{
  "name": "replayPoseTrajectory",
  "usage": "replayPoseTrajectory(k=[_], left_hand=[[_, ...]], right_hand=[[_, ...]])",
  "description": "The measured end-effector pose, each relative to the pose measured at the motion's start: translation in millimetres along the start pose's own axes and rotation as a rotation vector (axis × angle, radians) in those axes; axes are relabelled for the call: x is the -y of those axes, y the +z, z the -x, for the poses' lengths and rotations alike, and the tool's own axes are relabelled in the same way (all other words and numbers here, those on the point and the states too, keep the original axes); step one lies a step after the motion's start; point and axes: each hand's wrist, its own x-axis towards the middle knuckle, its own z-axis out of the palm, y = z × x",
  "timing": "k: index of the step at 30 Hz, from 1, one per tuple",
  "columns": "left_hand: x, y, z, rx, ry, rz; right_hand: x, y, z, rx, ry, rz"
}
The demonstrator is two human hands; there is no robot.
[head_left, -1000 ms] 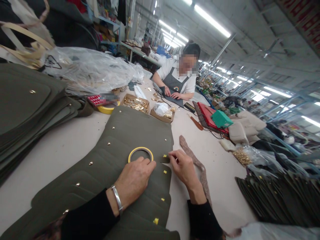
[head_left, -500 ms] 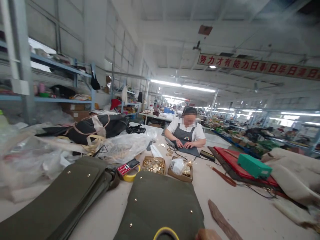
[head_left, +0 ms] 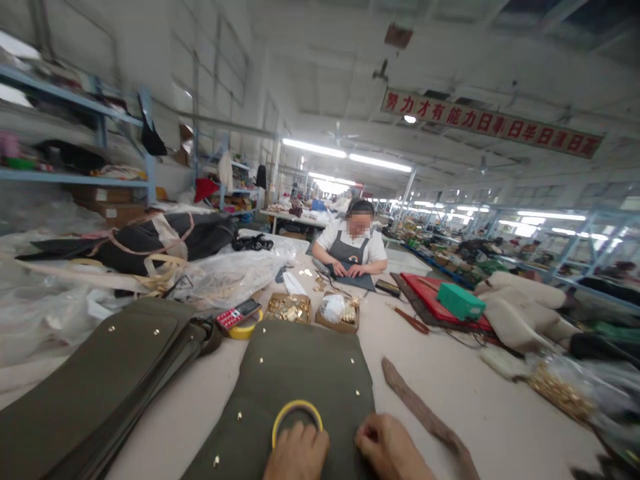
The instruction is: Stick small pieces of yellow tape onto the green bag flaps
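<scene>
Head view: long factory hall, pale worktable (head_left: pixel 480 393) running away from me, a co-worker in a grey apron (head_left: pixel 351 252) seated at its far end. At the near edge lies the olive-green fabric panel with small brass studs (head_left: pixel 305 373). My left hand (head_left: pixel 296 456) rests on it, fingertips touching the yellow ring of tape (head_left: pixel 297 420); nothing clasped that I can see. My right hand (head_left: pixel 390 448) presses flat beside it, fingers curled, contents not discernible. Cardboard boxes of brass fittings (head_left: pixel 289 308) sit beyond the panel. Judgement: I am mid-placement on the panel's right edge; next calls for looking down and steadying the fabric.
</scene>
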Motion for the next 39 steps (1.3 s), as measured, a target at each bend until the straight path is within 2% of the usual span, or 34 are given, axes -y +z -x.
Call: replayPoseTrajectory(k=[3,7,11,13,15,17,19,22,27,35,39], left_hand=[[-13.6,0.1,11.9,0.042,0.004,-0.004],[-14.1,-13.2,6.7,0.083,0.094,0.084],[-4.5,-28.9,-10.2,-0.037,0.195,0.047],[0.7,-32.7,-20.6,-0.12,0.243,-0.021],[3.1,-31.9,-30.1,-0.191,0.264,-0.065],[0.9,-27.3,-36.3,-0.241,0.284,-0.038],[-5.4,-21.1,-38.2,-0.277,0.325,0.047],[-15.8,-13.0,-35.9,-0.258,0.336,0.156],[-18.0,-4.4,-33.3,-0.261,0.319,0.22],[-13.0,4.4,-34.6,-0.301,0.374,0.132],[-15.0,3.8,-33.6,-0.279,0.376,0.12]], right_hand=[[2.8,-12.6,19.1,0.178,-0.038,-0.099],[-3.7,-22.1,23.9,0.27,-0.012,-0.182],[-11.5,-27.3,22.7,0.303,-0.069,-0.226],[-16.0,-30.4,20.7,0.216,-0.117,-0.26],[-20.1,-33.4,18.4,0.027,-0.116,-0.303],[-21.1,-35.7,17.1,-0.151,-0.09,-0.362],[-17.2,-37.3,18.0,-0.227,-0.099,-0.44],[-4.1,-37.9,22.7,-0.218,-0.218,-0.499],[11.8,-33.2,26.9,-0.229,-0.432,-0.394],[11.1,-22.6,22.6,-0.279,-0.53,-0.289],[11.7,-16.0,21.3,-0.355,-0.58,-0.223]])
